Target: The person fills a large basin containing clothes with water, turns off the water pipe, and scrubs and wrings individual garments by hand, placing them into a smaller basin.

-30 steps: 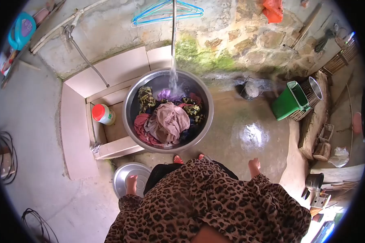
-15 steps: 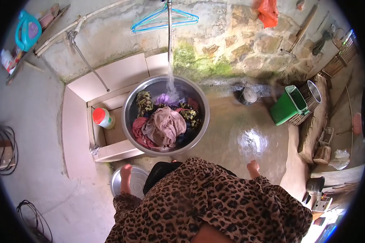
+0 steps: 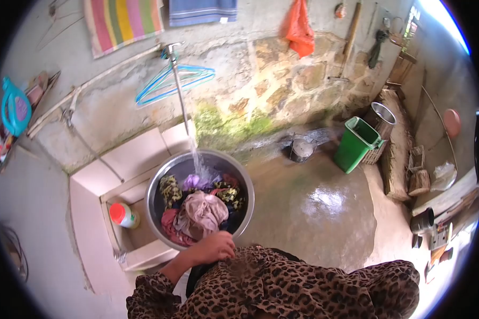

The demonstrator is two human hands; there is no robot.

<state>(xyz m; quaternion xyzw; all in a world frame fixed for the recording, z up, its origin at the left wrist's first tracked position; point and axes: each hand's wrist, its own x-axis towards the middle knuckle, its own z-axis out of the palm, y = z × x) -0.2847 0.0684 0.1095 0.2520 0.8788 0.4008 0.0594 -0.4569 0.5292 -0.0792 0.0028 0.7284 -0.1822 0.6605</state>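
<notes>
Water runs from a hose (image 3: 181, 101) into a large metal basin (image 3: 246, 186) that holds wet clothes, with a crumpled pale pink cloth (image 3: 203, 211) on top. My left hand (image 3: 216, 247) is at the basin's near rim, in front of the leopard-print garment, its fingers curled; what they hold, if anything, is hidden. My right hand does not show. A jar with a red lid (image 3: 123, 214) stands in the tiled trough left of the basin.
Blue hangers (image 3: 159, 85) and a red plastic bag (image 3: 300, 34) hang on the wall. A lidded pot (image 3: 302, 149) and a green bin (image 3: 352, 146) stand on the wet floor to the right. A teal bottle (image 3: 16, 109) is at the far left.
The view has tilted up, showing a striped towel and a blue cloth on the wall. My left hand has moved up and inward to the basin's near rim. My right hand has left the view.
</notes>
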